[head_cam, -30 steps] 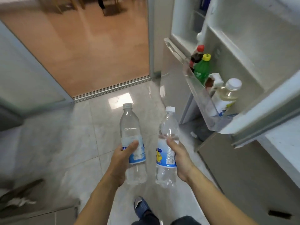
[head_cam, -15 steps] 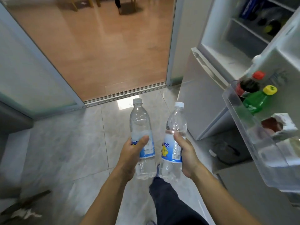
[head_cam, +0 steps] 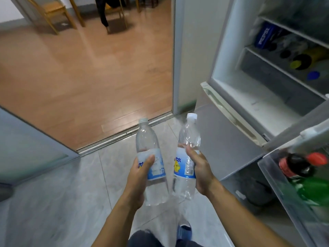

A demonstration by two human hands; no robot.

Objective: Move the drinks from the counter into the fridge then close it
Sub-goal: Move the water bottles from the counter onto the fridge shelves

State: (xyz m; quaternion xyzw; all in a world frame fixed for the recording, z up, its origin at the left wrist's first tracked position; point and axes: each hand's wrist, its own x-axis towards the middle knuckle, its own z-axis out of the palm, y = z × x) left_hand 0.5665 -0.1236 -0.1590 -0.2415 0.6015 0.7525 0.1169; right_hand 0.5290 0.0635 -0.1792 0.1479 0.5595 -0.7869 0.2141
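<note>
The left hand [head_cam: 138, 177] held a clear water bottle [head_cam: 151, 163] with its fingers wrapped round the blue and white label and the thumb laid across the front. The right hand [head_cam: 199, 171] gripped a second water bottle [head_cam: 186, 157] the same way, thumb pressed near the top of its label. Both bottles were carried in the air over the grey tiled floor [head_cam: 62, 202], just beside each other but not touching. Each stood close to upright, its long axis running from the base near the wrists up to the cap, which pointed away from the person. The left bottle leaned a little to the left at its cap, and the right bottle leaned a little to the right, towards the fridge [head_cam: 267, 97].

The fridge stood open on the right, its white lower shelf bare and an upper shelf holding blurred containers. The fridge door [head_cam: 302, 139] swung out at the right edge, and its clear door bin [head_cam: 272, 179] held a dark soda bottle [head_cam: 295, 166] with a red cap and a green bottle [head_cam: 315, 189] beside it, both tilted in the view. Ahead, a sliding door track met a wooden floor [head_cam: 80, 77], where chair legs [head_cam: 53, 20] showed at the top
</note>
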